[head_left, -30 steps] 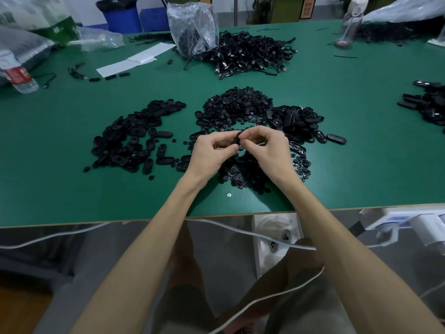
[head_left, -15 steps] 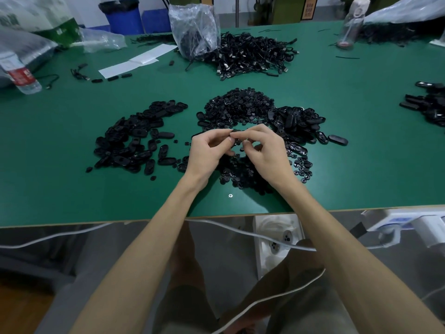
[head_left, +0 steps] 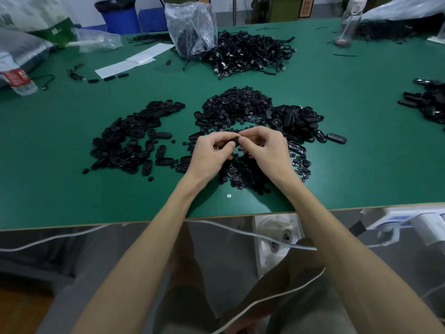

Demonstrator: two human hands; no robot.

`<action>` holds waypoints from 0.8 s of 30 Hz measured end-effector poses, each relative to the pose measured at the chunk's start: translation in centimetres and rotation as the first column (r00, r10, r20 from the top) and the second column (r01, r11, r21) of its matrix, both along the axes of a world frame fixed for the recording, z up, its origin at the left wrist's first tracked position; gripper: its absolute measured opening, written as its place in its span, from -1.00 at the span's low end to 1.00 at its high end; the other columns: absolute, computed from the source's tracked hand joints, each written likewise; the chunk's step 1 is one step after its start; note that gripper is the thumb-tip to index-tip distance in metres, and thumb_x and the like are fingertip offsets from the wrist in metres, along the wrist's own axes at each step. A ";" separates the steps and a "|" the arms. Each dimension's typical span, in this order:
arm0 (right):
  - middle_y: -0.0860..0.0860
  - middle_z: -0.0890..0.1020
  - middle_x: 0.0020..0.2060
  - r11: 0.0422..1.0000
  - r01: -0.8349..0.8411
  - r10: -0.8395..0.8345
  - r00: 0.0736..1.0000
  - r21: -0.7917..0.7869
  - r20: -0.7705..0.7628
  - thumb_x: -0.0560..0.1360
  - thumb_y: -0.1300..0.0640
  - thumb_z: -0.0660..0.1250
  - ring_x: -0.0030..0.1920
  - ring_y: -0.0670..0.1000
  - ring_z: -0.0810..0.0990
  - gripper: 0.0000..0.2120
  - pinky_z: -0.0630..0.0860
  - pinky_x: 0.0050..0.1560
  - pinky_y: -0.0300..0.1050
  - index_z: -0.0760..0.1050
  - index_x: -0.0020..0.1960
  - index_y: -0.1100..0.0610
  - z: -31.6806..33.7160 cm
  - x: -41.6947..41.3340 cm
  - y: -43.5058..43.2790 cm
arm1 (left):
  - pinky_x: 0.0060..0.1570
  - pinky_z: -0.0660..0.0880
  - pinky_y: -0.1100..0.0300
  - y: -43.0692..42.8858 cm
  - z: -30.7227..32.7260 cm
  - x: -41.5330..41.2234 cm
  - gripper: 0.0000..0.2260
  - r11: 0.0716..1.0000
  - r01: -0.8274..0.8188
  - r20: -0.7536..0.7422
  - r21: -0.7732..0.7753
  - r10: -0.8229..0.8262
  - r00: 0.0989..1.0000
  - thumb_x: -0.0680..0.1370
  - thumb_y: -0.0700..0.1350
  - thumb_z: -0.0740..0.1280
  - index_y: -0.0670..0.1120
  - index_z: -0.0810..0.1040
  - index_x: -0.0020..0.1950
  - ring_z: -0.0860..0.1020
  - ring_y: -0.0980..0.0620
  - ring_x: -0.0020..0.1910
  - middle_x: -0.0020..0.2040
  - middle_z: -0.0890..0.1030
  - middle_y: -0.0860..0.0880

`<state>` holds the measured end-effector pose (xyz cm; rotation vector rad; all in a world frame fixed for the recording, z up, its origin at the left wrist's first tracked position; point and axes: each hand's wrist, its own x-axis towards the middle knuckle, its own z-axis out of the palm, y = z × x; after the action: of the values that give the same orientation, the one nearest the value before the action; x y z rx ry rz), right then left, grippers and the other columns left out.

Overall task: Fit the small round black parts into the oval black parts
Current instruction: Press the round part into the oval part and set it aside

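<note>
**Green bench, two hands on one oval piece**

Green table (head_left: 337, 145) fills the head view, with loose black pieces heaped on it. Both hands meet above its middle. The left hand (head_left: 210, 154) and the right hand (head_left: 267, 150) each pinch the same oval black part (head_left: 233, 141), fingers curled and thumbs pressed against it from the near side. The part is held just above the table. Its long axis runs roughly left to right, one end in each hand, and only a short dark stretch shows between the fingertips. Which face is turned up, and whether a round piece sits in it, cannot be told.

Small round black parts (head_left: 237, 104) lie in a mound beyond the hands, and more are scattered under and near the wrists. A spread of oval parts (head_left: 134, 138) lies to the left. A second cluster of ovals (head_left: 297, 119) lies to the right, touching the round mound. Farther back a heap of black cables (head_left: 250, 54) leans against a clear plastic bag (head_left: 190, 27). A water bottle (head_left: 18, 78) lies at the far left edge.
</note>
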<state>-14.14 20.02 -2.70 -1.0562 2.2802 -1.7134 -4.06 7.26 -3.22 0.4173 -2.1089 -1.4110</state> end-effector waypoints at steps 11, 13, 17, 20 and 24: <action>0.00 0.68 -0.19 0.998 -0.057 0.057 0.998 -0.027 0.003 0.50 0.31 0.45 -0.21 -0.11 0.60 -0.81 0.55 -0.11 -0.28 0.68 0.09 0.17 0.4 0.4 0.2 | -0.06 0.62 0.21 -0.2 -0.2 -0.1 -0.75 1.000 -0.012 0.015 -0.013 0.012 1.000 0.58 -0.39 0.35 -0.23 0.68 0.21 0.68 0.09 -0.21 0.02 0.73 -0.09; 0.00 0.68 -0.19 0.997 -0.067 0.066 0.998 -0.030 -0.006 0.49 0.32 0.46 -0.19 -0.10 0.61 -0.81 0.58 -0.09 -0.25 0.67 0.09 0.18 0.4 0.5 0.2 | -0.04 0.62 0.21 -0.1 -0.2 -0.1 -0.74 1.000 -0.017 0.012 -0.011 0.017 1.000 0.57 -0.40 0.34 -0.23 0.69 0.19 0.67 0.11 -0.18 0.01 0.73 -0.08; -0.05 0.67 -0.20 0.997 -0.073 0.072 0.997 -0.040 -0.016 0.49 0.32 0.47 -0.19 -0.11 0.61 -0.82 0.59 -0.08 -0.24 0.66 0.08 0.20 0.3 0.4 0.2 | -0.04 0.61 0.22 -0.1 -0.1 -0.1 -0.74 1.000 -0.006 0.005 -0.012 0.006 1.000 0.56 -0.42 0.33 -0.23 0.69 0.18 0.66 0.13 -0.20 -0.02 0.72 -0.07; -0.05 0.68 -0.20 0.995 -0.078 0.078 0.997 -0.057 -0.012 0.48 0.33 0.47 -0.19 -0.11 0.62 -0.82 0.59 -0.08 -0.23 0.66 0.07 0.20 0.3 0.4 0.3 | -0.03 0.62 0.20 0.0 0.1 0.0 -0.74 1.000 0.004 0.001 -0.009 -0.004 1.000 0.56 -0.44 0.33 -0.23 0.69 0.17 0.66 0.12 -0.17 -0.02 0.72 -0.07; -0.02 0.68 -0.21 0.992 -0.078 0.079 0.997 -0.097 0.010 0.48 0.34 0.45 -0.20 -0.09 0.61 -0.82 0.57 -0.11 -0.22 0.67 0.06 0.18 0.3 0.3 0.4 | -0.02 0.62 0.22 0.0 0.3 0.3 -0.73 0.997 0.051 -0.035 0.051 -0.049 0.998 0.57 -0.43 0.37 -0.14 0.70 0.14 0.67 0.11 -0.14 -0.03 0.73 -0.04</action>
<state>-13.84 20.43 -2.45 -1.1323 2.1371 -1.8094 -3.75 7.23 -2.93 0.3608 -2.0725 -1.4932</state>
